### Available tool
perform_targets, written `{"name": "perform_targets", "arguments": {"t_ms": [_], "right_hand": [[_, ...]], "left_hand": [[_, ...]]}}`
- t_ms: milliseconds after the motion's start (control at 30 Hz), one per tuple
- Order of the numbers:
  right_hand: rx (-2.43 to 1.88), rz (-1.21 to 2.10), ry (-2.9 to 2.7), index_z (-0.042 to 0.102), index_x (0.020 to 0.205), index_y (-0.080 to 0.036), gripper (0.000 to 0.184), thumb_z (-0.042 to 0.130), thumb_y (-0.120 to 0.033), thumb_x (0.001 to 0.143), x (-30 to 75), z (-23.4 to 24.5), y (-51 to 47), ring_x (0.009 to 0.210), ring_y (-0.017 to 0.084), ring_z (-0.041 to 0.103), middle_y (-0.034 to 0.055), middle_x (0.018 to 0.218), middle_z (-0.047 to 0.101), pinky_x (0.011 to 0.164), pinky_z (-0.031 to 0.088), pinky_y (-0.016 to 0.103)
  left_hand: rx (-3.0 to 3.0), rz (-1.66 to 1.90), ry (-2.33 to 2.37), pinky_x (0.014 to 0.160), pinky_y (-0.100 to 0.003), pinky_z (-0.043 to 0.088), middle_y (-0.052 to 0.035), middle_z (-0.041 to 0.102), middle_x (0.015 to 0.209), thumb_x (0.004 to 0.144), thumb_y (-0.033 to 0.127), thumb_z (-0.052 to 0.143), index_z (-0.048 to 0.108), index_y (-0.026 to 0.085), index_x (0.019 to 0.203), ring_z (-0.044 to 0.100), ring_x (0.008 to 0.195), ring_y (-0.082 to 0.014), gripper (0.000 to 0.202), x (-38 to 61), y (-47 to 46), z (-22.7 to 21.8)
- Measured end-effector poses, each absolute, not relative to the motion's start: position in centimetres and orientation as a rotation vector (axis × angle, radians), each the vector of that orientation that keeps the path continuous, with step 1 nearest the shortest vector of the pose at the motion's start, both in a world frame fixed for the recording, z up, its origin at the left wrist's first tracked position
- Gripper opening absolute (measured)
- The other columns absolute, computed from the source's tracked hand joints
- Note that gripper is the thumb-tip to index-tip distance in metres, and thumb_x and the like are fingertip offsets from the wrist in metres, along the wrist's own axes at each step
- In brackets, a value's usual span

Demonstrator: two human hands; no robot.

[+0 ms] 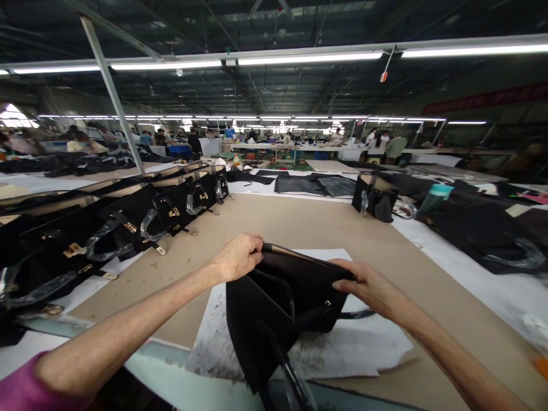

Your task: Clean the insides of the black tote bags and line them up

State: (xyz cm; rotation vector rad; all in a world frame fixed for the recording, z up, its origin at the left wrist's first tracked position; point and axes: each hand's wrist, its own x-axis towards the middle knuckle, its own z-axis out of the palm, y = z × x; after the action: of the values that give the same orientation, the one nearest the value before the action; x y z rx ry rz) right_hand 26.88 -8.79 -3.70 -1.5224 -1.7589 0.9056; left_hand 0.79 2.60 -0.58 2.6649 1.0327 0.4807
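Observation:
A black handbag [299, 285] stands partly open in front of me, with a handle [285, 365] hanging toward me and a small gold fitting on its side. My left hand [242, 257] pinches the far rim at its left corner. At the right corner of that same rim, my right hand [357, 282] grips the edge between thumb and fingers. Beneath the bag lies a white sheet [342, 359] smudged with dark marks. Much of the bag's inside is in shadow.
Rows of black handbags [128, 222] with gold fittings and plastic-wrapped handles line the left. One more handbag [374, 197] stands at the right back, near a teal bottle [435, 197]. Brown board [274, 214] covers the table. People work at tables far off.

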Motion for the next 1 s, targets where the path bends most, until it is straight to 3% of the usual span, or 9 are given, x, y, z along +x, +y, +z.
{"name": "perform_targets", "arguments": {"t_ms": [200,400,600,1000], "right_hand": [[-1.638,0.713,-1.571,0.055,0.106,-0.022,0.040,0.053,-0.029,0.067,26.7,-4.7,-9.1,0.081,0.020,0.054,-0.0011,0.088,0.062,0.074,0.042,0.029],[-1.694,0.452,-1.402,0.062,0.091,-0.019,0.029,0.054,-0.036,0.069,26.2,-5.1,-9.6,0.064,0.015,0.050,-0.0002,0.081,0.061,0.064,0.040,0.028],[-1.624,0.310,-1.503,0.062,0.084,-0.021,0.022,0.052,-0.037,0.072,26.0,-5.2,-9.5,0.076,0.017,0.051,0.0003,0.085,0.061,0.065,0.038,0.026],[-1.636,0.369,-1.493,0.057,0.079,-0.019,0.025,0.045,-0.040,0.077,25.7,-5.2,-8.8,0.062,0.015,0.048,-0.0014,0.072,0.056,0.056,0.038,0.026]], "left_hand": [[2.597,0.419,1.200,0.055,-0.021,0.027,0.0040,0.053,0.061,0.067,0.026,0.051,0.048,0.017,0.056,0.047,0.061,-0.0107,0.014,1.3,2.4,-0.2],[2.560,0.443,1.273,0.054,-0.021,0.027,0.0042,0.053,0.059,0.066,0.027,0.053,0.050,0.018,0.056,0.047,0.061,-0.0113,0.013,1.6,2.5,-0.3],[2.583,0.470,1.248,0.054,-0.021,0.026,0.0040,0.054,0.060,0.066,0.027,0.053,0.051,0.018,0.056,0.047,0.061,-0.0109,0.014,1.5,2.4,-0.5],[2.547,0.550,1.061,0.056,-0.019,0.028,0.0055,0.052,0.063,0.066,0.028,0.055,0.048,0.016,0.054,0.044,0.058,-0.0077,0.019,0.8,2.7,-0.9]]}}
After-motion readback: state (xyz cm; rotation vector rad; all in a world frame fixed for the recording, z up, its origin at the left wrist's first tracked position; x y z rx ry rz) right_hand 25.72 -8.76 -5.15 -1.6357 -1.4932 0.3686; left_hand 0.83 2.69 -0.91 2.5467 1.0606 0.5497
